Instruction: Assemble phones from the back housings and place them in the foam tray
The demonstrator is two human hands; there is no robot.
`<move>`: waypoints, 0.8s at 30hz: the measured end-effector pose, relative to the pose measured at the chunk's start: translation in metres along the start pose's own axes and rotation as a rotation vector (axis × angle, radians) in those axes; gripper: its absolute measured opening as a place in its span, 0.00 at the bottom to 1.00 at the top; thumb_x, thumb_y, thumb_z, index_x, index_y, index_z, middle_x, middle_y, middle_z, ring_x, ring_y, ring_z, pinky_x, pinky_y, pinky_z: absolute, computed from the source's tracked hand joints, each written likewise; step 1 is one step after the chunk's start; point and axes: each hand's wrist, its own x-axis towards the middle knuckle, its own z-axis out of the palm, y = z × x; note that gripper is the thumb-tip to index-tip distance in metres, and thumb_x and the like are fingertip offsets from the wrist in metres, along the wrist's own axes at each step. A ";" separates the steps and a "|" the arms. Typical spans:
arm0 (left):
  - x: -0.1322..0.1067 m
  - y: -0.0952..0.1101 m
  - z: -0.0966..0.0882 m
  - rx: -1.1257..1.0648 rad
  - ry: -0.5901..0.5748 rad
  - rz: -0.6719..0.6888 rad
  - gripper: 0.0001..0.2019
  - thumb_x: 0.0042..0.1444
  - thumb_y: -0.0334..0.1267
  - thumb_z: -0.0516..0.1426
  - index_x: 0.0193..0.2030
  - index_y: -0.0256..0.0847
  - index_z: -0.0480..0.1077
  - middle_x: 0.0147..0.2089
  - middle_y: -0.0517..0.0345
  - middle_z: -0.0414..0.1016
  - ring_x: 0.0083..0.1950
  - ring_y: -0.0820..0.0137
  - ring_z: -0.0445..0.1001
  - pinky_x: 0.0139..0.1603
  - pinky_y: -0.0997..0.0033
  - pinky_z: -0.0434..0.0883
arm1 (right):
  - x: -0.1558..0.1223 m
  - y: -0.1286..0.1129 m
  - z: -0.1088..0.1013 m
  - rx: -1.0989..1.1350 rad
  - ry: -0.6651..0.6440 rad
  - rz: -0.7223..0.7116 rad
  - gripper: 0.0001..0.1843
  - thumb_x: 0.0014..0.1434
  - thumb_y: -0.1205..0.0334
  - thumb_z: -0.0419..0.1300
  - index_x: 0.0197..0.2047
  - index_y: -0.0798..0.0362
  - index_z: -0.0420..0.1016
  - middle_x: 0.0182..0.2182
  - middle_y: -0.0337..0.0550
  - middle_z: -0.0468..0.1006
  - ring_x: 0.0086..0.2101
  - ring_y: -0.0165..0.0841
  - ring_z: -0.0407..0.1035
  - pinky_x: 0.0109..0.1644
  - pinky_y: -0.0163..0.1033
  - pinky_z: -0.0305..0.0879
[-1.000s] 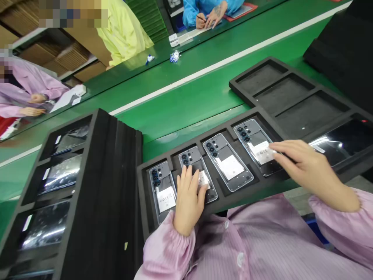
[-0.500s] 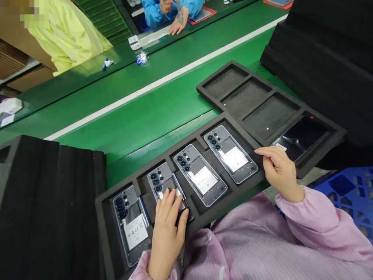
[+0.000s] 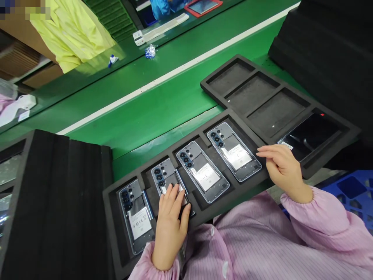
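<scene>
Several smartphones with clear backs lie camera side up in the slots of a black foam tray [image 3: 201,140]. My left hand [image 3: 172,223] lies with spread fingers over the second phone from the left [image 3: 164,171], covering its lower part. Left of it is another phone [image 3: 141,221], and right of it a third phone [image 3: 204,175]. My right hand [image 3: 281,167] is just right of the rightmost phone [image 3: 234,151], fingers stretched left and slightly bent, holding nothing. It partly overlaps the edge of a second foam tray [image 3: 256,99], where a dark-screened phone [image 3: 311,136] lies.
Stacked black foam trays stand at left [image 3: 67,206] and right [image 3: 326,50]. A green conveyor belt [image 3: 163,105] with a white line runs behind. Beyond it are a person in a yellow top [image 3: 75,31], a crumpled blue-white wrapper [image 3: 150,51] and a red-edged tray [image 3: 204,7].
The whole view has shifted slightly, so the trays appear a little further right. Both hands keep nearly the same places over the phones. The co-worker's hands at the top have left the view.
</scene>
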 end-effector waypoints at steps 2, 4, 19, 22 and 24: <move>0.000 0.000 0.000 -0.005 -0.001 -0.005 0.16 0.62 0.39 0.48 0.54 0.42 0.67 0.59 0.47 0.68 0.63 0.56 0.62 0.62 0.44 0.62 | 0.002 -0.002 -0.006 -0.045 -0.134 -0.146 0.11 0.62 0.68 0.51 0.37 0.51 0.74 0.39 0.46 0.77 0.39 0.39 0.69 0.42 0.48 0.63; 0.000 0.001 -0.001 -0.007 -0.004 -0.010 0.16 0.62 0.39 0.48 0.54 0.42 0.67 0.59 0.46 0.68 0.63 0.56 0.62 0.62 0.44 0.62 | 0.003 -0.005 -0.011 -0.091 -0.276 -0.300 0.13 0.65 0.59 0.50 0.39 0.52 0.75 0.44 0.48 0.76 0.43 0.43 0.67 0.45 0.52 0.60; -0.025 -0.012 -0.039 -0.079 0.172 -0.222 0.13 0.62 0.36 0.49 0.49 0.39 0.70 0.53 0.50 0.74 0.57 0.64 0.70 0.59 0.59 0.69 | 0.006 -0.054 0.008 0.002 -0.432 -0.535 0.16 0.67 0.55 0.48 0.43 0.56 0.72 0.50 0.56 0.71 0.49 0.48 0.64 0.51 0.57 0.57; -0.042 -0.029 -0.048 -0.045 0.251 -0.342 0.13 0.62 0.36 0.49 0.47 0.38 0.71 0.51 0.49 0.75 0.56 0.63 0.72 0.58 0.59 0.70 | 0.007 -0.064 0.015 -0.026 -0.449 -0.604 0.19 0.67 0.55 0.45 0.41 0.58 0.72 0.49 0.59 0.72 0.48 0.51 0.64 0.50 0.59 0.56; -0.053 -0.039 -0.053 -0.029 0.290 -0.409 0.13 0.61 0.37 0.49 0.46 0.38 0.72 0.50 0.50 0.76 0.55 0.63 0.72 0.57 0.59 0.71 | 0.008 -0.069 0.021 -0.029 -0.440 -0.641 0.19 0.68 0.55 0.45 0.41 0.60 0.71 0.48 0.60 0.72 0.48 0.52 0.65 0.50 0.59 0.56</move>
